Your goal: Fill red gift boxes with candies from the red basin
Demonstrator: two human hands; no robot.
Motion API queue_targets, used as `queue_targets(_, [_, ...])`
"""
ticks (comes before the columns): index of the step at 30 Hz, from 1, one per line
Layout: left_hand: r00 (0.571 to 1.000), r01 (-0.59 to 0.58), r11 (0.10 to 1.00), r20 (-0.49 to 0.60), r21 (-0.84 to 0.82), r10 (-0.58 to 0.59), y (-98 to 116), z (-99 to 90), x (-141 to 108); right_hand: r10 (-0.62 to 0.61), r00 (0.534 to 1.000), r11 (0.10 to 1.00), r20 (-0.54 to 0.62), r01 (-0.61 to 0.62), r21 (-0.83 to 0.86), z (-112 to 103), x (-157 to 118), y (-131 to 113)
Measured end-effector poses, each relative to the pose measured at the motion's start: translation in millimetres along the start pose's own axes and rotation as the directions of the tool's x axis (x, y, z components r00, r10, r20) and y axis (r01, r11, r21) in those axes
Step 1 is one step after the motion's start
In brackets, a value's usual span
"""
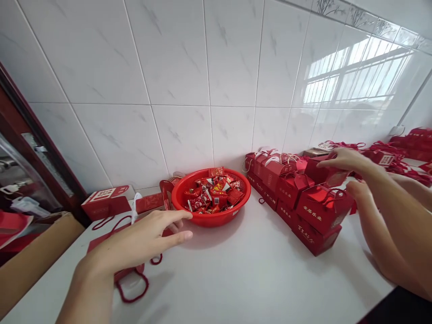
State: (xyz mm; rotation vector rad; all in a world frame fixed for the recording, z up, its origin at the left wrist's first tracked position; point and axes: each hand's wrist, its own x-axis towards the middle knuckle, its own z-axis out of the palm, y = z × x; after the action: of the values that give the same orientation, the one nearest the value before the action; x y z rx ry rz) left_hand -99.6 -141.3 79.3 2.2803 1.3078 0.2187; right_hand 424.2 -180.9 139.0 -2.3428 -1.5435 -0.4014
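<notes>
My left hand [151, 234] is open, thumb and fingers apart, palm down over the table. Its index fingertip reaches the near left rim of a red plastic basket [211, 219] heaped with red-wrapped sweets [218, 193]. Beneath my left wrist lies a red gift box [96, 243] with a dark red cord handle [133, 299]. At the right, my right hand [347, 159] bends its fingers over the upper edge of a dark red gift box [315, 170]. The thumb's grip is hidden. Just below it, another person's hand [357, 191] is partly covered by my forearm.
Stacked red gift boxes [315, 211] with gold lettering run from the wall toward the front. More boxes with ribbons [384, 157] lie at the far right. A box with a white label [108, 198] stands at the left. Behind everything is a tiled wall [182, 135].
</notes>
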Motion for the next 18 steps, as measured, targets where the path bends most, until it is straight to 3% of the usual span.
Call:
queue_targets(3, [1.000,0.019,1.000,-0.005,0.008,-0.019,-2.5,1.5,0.1,0.059,0.978,0.971,0.202,-0.103,0.215,27.9,-2.5,1.9])
queue_targets(7, [0.999,0.046,0.999,-0.003,0.008,-0.046,-1.5,3.3,-1.0,-0.045,0.981,0.930,0.189,-0.028,0.366,45.3,-9.0,-2.7])
queue_targets(10, [0.998,0.059,0.998,0.002,0.002,-0.059,-0.9,3.9,-1.4,-0.065,0.981,0.936,0.184,-0.005,0.353,44.7,-10.3,-6.1])
queue_targets(15, [0.999,0.030,0.999,0.012,0.017,-0.031,-4.4,1.9,3.0,0.031,0.977,0.962,0.212,-0.087,0.259,31.9,-4.9,-9.9])
queue_targets(18, [1.000,0.016,0.999,0.026,0.037,-0.017,-3.6,0.1,6.1,-0.060,0.997,0.994,0.041,0.056,0.089,22.0,-0.7,-14.3])
